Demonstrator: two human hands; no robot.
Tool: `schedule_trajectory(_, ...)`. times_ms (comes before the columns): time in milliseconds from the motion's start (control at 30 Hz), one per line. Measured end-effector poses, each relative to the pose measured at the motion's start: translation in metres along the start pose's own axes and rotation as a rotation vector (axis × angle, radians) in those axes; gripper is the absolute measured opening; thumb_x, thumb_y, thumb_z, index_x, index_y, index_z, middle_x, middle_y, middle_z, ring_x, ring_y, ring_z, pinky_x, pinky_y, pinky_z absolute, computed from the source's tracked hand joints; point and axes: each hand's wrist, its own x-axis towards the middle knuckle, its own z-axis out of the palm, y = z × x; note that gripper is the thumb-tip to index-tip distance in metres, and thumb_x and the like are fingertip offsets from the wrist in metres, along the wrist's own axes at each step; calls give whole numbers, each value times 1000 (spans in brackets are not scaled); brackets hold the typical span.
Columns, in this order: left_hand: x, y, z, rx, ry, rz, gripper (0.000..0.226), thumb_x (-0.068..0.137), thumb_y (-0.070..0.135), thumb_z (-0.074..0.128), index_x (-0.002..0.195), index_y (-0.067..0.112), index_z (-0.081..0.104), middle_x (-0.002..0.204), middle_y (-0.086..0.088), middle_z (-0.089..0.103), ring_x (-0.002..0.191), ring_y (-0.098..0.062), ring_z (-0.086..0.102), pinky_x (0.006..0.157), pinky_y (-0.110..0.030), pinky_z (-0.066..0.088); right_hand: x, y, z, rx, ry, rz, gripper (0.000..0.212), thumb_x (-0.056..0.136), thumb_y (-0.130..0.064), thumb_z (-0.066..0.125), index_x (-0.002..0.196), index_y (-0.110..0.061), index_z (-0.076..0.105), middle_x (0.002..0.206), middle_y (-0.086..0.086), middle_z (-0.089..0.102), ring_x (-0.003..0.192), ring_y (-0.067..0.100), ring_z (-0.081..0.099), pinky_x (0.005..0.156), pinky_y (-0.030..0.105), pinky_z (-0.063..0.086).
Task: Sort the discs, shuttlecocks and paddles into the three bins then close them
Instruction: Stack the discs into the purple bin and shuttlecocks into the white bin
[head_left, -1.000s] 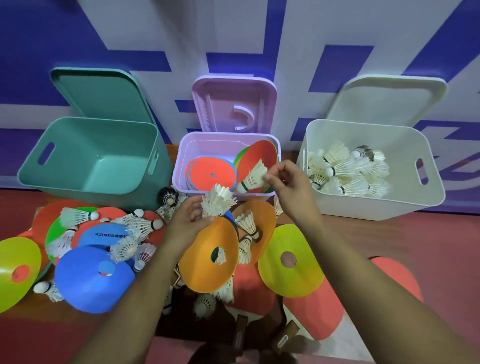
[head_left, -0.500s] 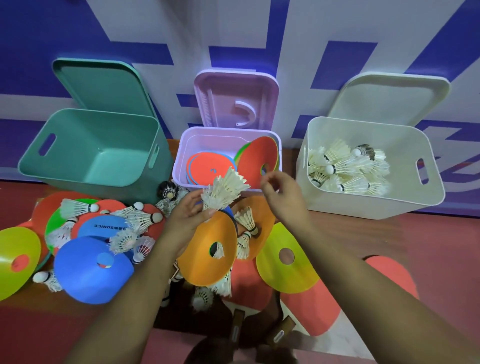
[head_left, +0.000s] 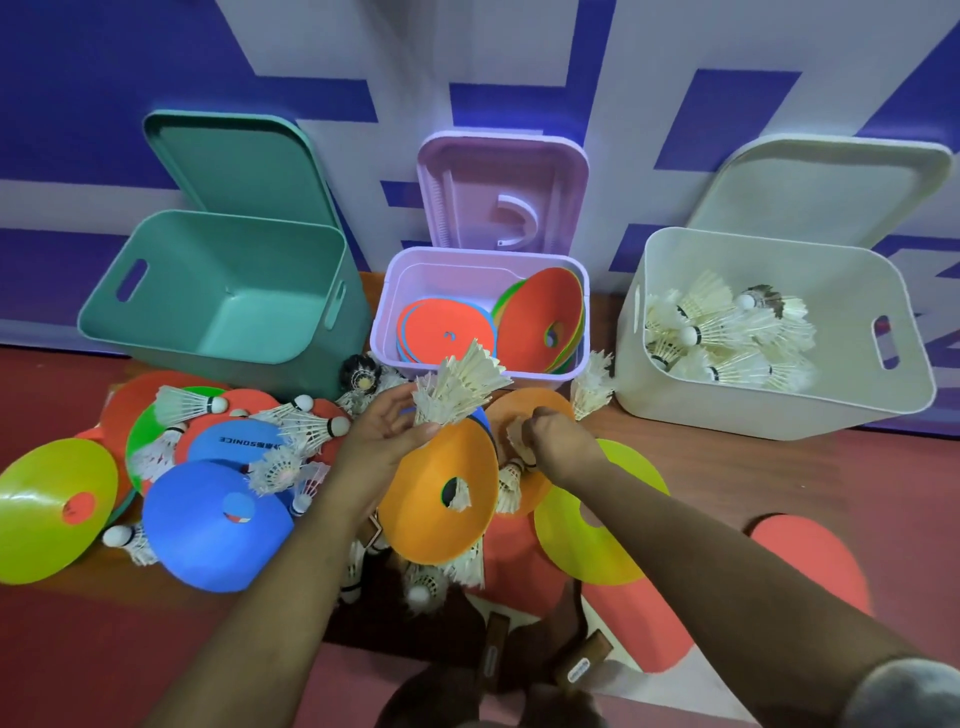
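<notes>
Three open bins behind a mixed pile, both hands busy in it.
The green bin (head_left: 156, 332) has its lid propped on the wall; loose discs (head_left: 208, 530) lie in front of it. The left hand (head_left: 379, 441) grips a bunch (head_left: 457, 389) of shuttlecocks, fingers curled round its base, in front of the purple bin (head_left: 387, 322), which holds stacked discs (head_left: 441, 332). The right hand (head_left: 556, 441) pinches one shuttlecock (head_left: 516, 436) over an orange disc (head_left: 540, 410). Paddles (head_left: 493, 649) lie nearest. The white bin (head_left: 649, 395) holds a heap of shuttlecocks (head_left: 717, 332).

One head cam, close, looks fwd & down toward wall (head_left: 597, 62).
</notes>
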Motion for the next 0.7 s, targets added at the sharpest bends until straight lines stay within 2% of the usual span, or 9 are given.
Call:
schedule_trajectory(67, -1, 2, 5, -6, -6, 13, 64, 73, 13, 76, 132, 19, 53, 132, -1, 61, 123, -19, 57, 104, -44, 45, -12, 6, -7, 34, 88, 17, 20, 83, 2, 50, 95, -6, 64, 101, 15, 56, 86, 36, 61, 66, 36, 44)
schedule_trajectory(167, -1, 6, 17, -17, -38, 32, 64, 73, 11, 80, 132, 17, 54, 131, -4, 62, 123, -21, 57, 103, -43, 45, -29, 15, -29, 280, 355, 93, 15, 82, -1, 53, 84, -9, 65, 87, 8, 57, 80, 29, 60, 66, 34, 45)
schedule_trajectory(267, 0, 12, 39, -40, -62, 44, 60, 73, 12, 77, 129, 18, 56, 129, -5, 63, 121, -19, 59, 98, -37, 46, -56, 21, -73, 567, 583, 151, 12, 88, -4, 58, 86, -13, 66, 84, 1, 60, 79, 19, 59, 71, 30, 45)
schedule_trajectory(433, 6, 21, 83, -21, -76, 85, 49, 79, -5, 72, 121, 14, 56, 122, -7, 65, 115, -22, 61, 88, -26, 50, -93, 41, -149, 781, 898, 210, 8, 89, -9, 59, 89, -15, 65, 87, 2, 66, 83, 16, 61, 74, 27, 46)
schedule_trajectory(500, 7, 29, 108, -10, -92, 102, 46, 81, -11, 65, 120, 12, 55, 115, -3, 66, 107, -16, 63, 82, -20, 52, -101, 43, -169, 833, 859, 168, 9, 89, -7, 60, 87, -15, 64, 80, 0, 64, 72, 8, 58, 68, 20, 44)
schedule_trajectory(567, 8, 37, 135, 7, -134, 133, 48, 81, -13, 63, 123, 7, 53, 115, -4, 65, 99, -8, 64, 82, -17, 53, -108, 47, -178, 835, 706, 128, 12, 89, -4, 60, 85, -15, 63, 73, -4, 61, 61, -2, 52, 62, 12, 40)
schedule_trajectory(633, 12, 45, 157, 62, -169, 169, 50, 80, -13, 65, 126, 5, 53, 116, -5, 66, 101, -8, 64, 88, -19, 51, -114, 59, -179, 824, 603, 127, 13, 90, -3, 59, 85, -14, 62, 71, -5, 58, 58, -4, 50, 58, 10, 37)
schedule_trajectory(700, 18, 49, 174, 139, -214, 199, 51, 77, -9, 71, 121, 13, 58, 112, -2, 69, 102, -8, 64, 89, -18, 49, -122, 79, -178, 860, 593, 168, 10, 91, -3, 58, 87, -11, 62, 72, -2, 57, 59, 2, 48, 54, 11, 35)
